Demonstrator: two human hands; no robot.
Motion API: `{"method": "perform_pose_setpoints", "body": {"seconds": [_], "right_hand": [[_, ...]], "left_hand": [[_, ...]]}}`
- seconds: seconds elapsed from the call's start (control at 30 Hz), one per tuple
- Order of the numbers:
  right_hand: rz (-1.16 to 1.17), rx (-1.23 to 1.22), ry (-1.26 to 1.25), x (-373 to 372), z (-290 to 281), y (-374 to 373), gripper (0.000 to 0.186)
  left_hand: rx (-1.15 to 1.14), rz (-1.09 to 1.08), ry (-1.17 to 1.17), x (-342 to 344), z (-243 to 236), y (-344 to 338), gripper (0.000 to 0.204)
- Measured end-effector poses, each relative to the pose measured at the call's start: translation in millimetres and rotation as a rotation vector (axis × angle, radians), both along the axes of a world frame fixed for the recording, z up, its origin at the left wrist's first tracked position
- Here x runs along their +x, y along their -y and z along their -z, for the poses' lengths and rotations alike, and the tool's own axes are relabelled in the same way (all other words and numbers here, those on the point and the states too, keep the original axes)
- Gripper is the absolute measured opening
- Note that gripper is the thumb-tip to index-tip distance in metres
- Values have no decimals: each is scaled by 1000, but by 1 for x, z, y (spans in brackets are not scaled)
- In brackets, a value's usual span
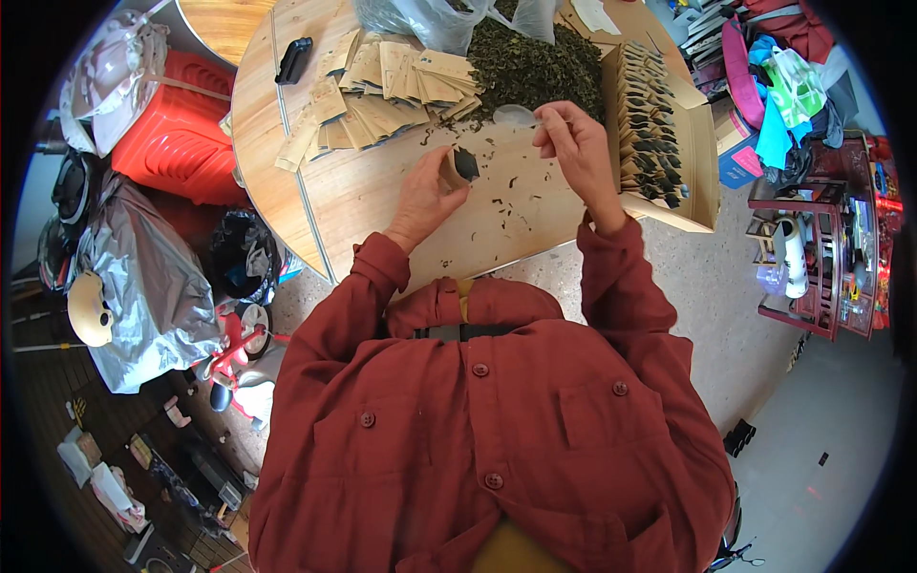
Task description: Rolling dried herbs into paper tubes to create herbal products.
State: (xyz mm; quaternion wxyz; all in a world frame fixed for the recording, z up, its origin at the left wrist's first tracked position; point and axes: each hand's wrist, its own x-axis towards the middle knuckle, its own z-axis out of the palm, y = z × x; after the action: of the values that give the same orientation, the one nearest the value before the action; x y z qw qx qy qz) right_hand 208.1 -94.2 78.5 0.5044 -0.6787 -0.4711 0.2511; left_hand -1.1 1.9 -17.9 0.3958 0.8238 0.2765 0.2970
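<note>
bare table (382, 205) front | envelopes (382, 95), box (693, 143) (right) block

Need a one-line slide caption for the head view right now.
Left hand holds an open paper pouch while right hand holds a spoon beside loose tea leaves on a round wooden table.

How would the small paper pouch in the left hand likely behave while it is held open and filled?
The paper pouch looks thin and flat like the empty ones in the pile, so it is probably light and floppy, buckling under a tight squeeze. The left hand holds it tilted, mouth open, so the leaves could spill. The right hand holds a spoon nearby.
</note>
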Motion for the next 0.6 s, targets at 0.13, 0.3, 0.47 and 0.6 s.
{"method": "perform_pose_setpoints", "body": {"seconds": [0.13, 0.3, 0.47, 0.6], "right_hand": [[81, -85, -462, 12, 71, -5, 26], [204, -121, -604, 0, 95, -25, 27], [380, 15, -543, 16, 107, -47, 26], [376, 76, -439, 20, 114, -45, 25]], "left_hand": [[10, -10, -32, -2, -1, 1, 60], [-80, -21, -56, -7, -4, 0, 55], [-70, -26, -32, -4, -3, -2, 57], [-18, -41, -36, -3, -3, -5, 58]]}}
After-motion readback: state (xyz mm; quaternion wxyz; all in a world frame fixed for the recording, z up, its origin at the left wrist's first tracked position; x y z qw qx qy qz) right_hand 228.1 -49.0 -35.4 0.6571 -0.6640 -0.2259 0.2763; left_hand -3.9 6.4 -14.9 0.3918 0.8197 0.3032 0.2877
